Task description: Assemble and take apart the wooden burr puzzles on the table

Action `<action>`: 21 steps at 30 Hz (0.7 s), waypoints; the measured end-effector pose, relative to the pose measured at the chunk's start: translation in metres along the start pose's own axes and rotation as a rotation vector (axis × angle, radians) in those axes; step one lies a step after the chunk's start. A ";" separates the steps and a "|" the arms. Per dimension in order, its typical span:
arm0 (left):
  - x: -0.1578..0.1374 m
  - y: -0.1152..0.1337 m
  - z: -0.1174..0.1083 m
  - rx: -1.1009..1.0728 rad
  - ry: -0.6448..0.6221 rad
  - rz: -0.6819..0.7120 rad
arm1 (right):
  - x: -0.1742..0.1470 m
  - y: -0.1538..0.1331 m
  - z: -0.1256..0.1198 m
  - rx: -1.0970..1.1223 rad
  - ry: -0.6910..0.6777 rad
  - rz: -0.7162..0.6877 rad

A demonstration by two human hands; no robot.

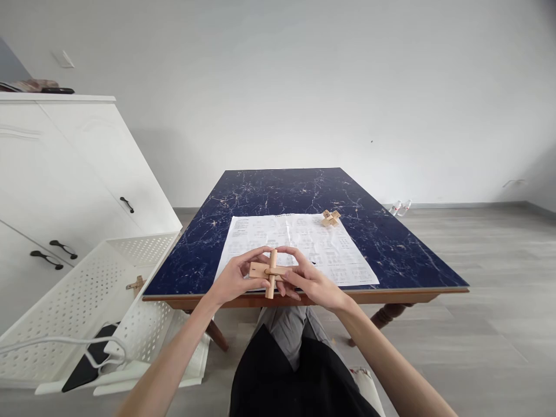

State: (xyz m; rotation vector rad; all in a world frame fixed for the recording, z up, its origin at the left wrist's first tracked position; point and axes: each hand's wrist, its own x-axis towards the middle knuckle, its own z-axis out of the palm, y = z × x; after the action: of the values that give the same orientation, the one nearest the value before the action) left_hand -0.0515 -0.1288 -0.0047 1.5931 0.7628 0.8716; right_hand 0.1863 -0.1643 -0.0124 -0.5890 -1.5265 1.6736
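Between my two hands, above the table's near edge, is a wooden burr puzzle (pixel 272 271) made of crossed bars, one of them standing upright through the middle. My left hand (pixel 237 277) grips its left side, fingers and thumb closed round the flat bar. From the right, my right hand (pixel 310 279) holds the other end, thumb on the front and index fingertip near the upright bar's top. The other fingers are partly hidden behind the wood. Under and beyond the hands lies a printed instruction sheet (pixel 260 234). On its far right corner rests a second wooden puzzle (pixel 330 218).
The dark blue marbled table (pixel 278 191) has a wooden edge. To the left stand a white cabinet (pixel 82 162) and white perforated baskets (pixel 78 301), with a wooden puzzle (pixel 136 285) in one. Two plastic bottles (pixel 400 208) stand on the floor by the wall.
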 end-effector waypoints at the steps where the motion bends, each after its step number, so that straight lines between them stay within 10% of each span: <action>1: 0.000 0.001 0.000 -0.010 -0.005 0.002 | 0.000 -0.002 0.000 -0.001 0.003 -0.001; 21: 0.003 0.017 0.017 0.215 -0.086 0.028 | -0.011 -0.007 -0.008 0.089 0.082 0.027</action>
State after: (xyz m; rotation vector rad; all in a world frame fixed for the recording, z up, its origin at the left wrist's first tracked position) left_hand -0.0344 -0.1379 0.0104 1.8221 0.7959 0.7555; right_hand 0.2003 -0.1683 -0.0086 -0.6255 -1.3839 1.7067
